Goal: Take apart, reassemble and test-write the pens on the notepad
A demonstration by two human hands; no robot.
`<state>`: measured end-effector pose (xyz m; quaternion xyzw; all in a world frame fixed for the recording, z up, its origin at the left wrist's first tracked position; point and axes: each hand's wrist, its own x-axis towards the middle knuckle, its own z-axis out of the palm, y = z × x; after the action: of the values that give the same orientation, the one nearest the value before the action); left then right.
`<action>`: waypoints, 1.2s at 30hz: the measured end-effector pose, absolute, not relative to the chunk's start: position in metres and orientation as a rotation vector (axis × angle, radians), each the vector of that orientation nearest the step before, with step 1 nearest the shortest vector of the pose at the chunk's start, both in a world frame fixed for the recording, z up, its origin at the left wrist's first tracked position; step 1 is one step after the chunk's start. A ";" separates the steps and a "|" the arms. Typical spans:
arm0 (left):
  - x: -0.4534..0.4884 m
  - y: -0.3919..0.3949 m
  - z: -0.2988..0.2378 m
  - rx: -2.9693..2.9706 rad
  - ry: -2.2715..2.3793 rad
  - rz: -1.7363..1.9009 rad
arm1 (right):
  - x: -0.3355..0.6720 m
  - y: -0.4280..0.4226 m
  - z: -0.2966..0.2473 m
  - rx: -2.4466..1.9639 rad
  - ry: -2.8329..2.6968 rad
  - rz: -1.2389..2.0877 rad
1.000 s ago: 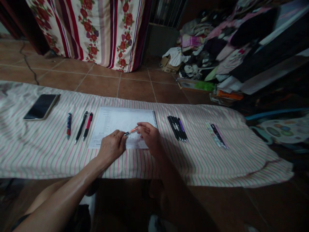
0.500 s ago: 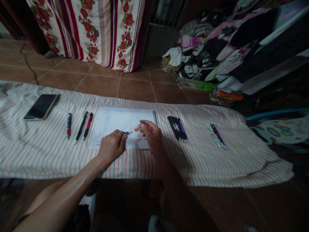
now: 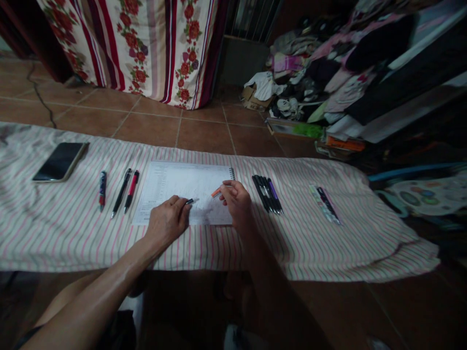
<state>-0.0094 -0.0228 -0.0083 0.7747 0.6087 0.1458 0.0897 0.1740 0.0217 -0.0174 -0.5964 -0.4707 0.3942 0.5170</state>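
My left hand (image 3: 167, 221) rests on a printed sheet in a spiral notebook (image 3: 186, 182), pinching a small dark pen part (image 3: 189, 201). My right hand (image 3: 237, 204) grips an orange pen barrel (image 3: 217, 193), a short gap from the dark part. Both hands are over the notebook's lower edge. Left of the notebook lie a blue patterned pen (image 3: 102, 190), a black pen (image 3: 121, 193) and a red pen (image 3: 132, 191). To the right lies a bunch of dark pens (image 3: 266, 193).
A black smartphone (image 3: 60, 162) and a packaged pen (image 3: 324, 204) lie on the striped cloth (image 3: 73, 233). Tiled floor (image 3: 204, 136) lies beyond, with a floral fabric (image 3: 153, 48) and a heap of clothes (image 3: 310, 73) at the back.
The orange barrel and dark part have come apart since the oldest frame. My right hand has moved rightward with the orange barrel, widening the gap.
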 end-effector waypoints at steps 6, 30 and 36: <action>-0.010 -0.024 -0.007 2.327 1.824 0.435 | 0.195 0.022 -0.021 -1.576 -1.399 0.777; -0.001 -0.024 -0.008 2.456 1.868 0.532 | 0.199 0.020 -0.019 -1.806 -1.619 0.408; -0.002 -0.023 -0.010 2.477 1.876 0.538 | 0.179 0.009 -0.007 -1.599 -1.567 0.595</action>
<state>-0.0017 -0.0232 -0.0097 0.7853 0.5950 0.1707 -0.0060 0.1794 0.0092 -0.0069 -0.6324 -0.6196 0.2352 0.4010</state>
